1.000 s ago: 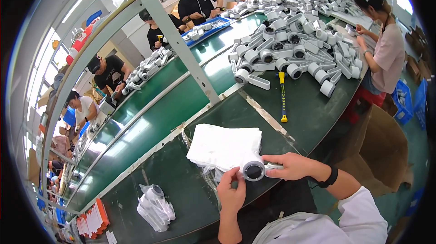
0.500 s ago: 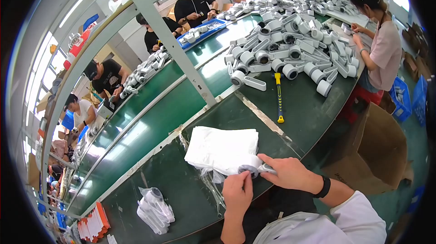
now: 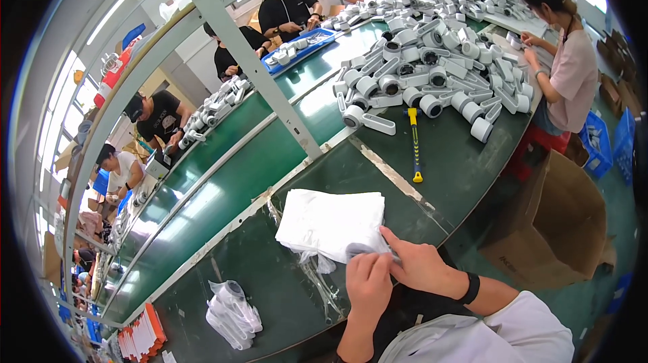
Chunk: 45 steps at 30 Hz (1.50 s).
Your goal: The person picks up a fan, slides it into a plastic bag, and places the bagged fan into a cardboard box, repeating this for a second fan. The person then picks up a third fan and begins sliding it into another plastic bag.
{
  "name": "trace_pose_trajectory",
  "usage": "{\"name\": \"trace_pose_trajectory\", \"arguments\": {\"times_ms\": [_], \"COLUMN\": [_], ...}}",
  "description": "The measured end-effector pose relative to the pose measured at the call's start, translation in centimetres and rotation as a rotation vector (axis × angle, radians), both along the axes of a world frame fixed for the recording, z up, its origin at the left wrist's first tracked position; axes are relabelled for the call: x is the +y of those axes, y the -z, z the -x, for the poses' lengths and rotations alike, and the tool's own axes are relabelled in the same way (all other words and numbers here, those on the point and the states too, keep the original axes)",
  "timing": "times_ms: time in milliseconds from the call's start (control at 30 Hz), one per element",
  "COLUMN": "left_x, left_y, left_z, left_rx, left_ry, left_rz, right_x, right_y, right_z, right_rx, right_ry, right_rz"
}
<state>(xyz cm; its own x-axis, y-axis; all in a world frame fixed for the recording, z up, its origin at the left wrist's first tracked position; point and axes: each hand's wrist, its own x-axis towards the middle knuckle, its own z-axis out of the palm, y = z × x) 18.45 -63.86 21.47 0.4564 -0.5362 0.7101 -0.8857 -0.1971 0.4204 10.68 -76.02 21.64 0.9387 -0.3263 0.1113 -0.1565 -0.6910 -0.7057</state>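
Close to the table's near edge, both my hands meet over a white plastic part with a round, grey-rimmed head. My left hand is closed with its fingertips on that head, covering much of it. My right hand, with a black band at the wrist, grips the part from the right, index finger stretched along it; the handle is hidden. Just beyond my hands lies a stack of thin white plastic bags. To the left, a clear bag of white plastic pieces rests on the green table.
A yellow-and-black hammer lies before a large pile of white round-headed parts. An open cardboard box stands at right. Orange-and-white cards sit lower left. A metal post rises beyond the table. Several people work around the conveyor.
My left hand has moved up and right, closing over the round head and meeting my right hand. The head is now more covered, and the handle has gone out of sight.
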Motion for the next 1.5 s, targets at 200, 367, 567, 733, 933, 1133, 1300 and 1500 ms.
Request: {"name": "trace_pose_trajectory", "arguments": {"times_ms": [200, 367, 567, 733, 933, 1133, 1300, 1500], "left_x": [0.3, 0.9, 1.0, 0.4, 1.9, 2.5, 3.0, 4.4], "left_y": [-0.1, 0.5, 1.2, 1.6, 2.4, 3.0, 2.9, 2.2], "left_z": [0.3, 0.8, 0.3, 0.4, 1.2, 1.2, 1.4, 1.0], "left_rx": [0.027, 0.245, 0.492, 0.255, 0.303, 1.310, 1.633, 1.661], "left_ry": [0.204, 0.314, 0.184, 0.149, 0.319, 0.161, 0.164, 0.190], "left_rz": [-0.137, -0.077, -0.121, -0.028, -0.109, 0.496, 0.454, 0.770], "right_x": [-0.7, -1.8, -1.4, -1.3, -0.7, 1.7, 4.4, 3.5], "right_y": [-0.1, 2.3, 3.0, 2.8, 4.3, 2.0, 2.1, -0.3], "right_z": [-0.1, -0.7, -1.7, -2.0, -2.1, -1.9, -1.7, -1.9], "right_rx": [0.011, -0.122, -0.318, -0.280, -0.316, -0.364, -0.321, -0.331], "right_ry": [0.044, 0.118, 0.072, 0.144, 0.218, 0.113, 0.021, 0.068], "right_rz": [-0.004, -0.241, -1.206, -1.313, -1.160, -1.370, -1.157, -0.526]}}
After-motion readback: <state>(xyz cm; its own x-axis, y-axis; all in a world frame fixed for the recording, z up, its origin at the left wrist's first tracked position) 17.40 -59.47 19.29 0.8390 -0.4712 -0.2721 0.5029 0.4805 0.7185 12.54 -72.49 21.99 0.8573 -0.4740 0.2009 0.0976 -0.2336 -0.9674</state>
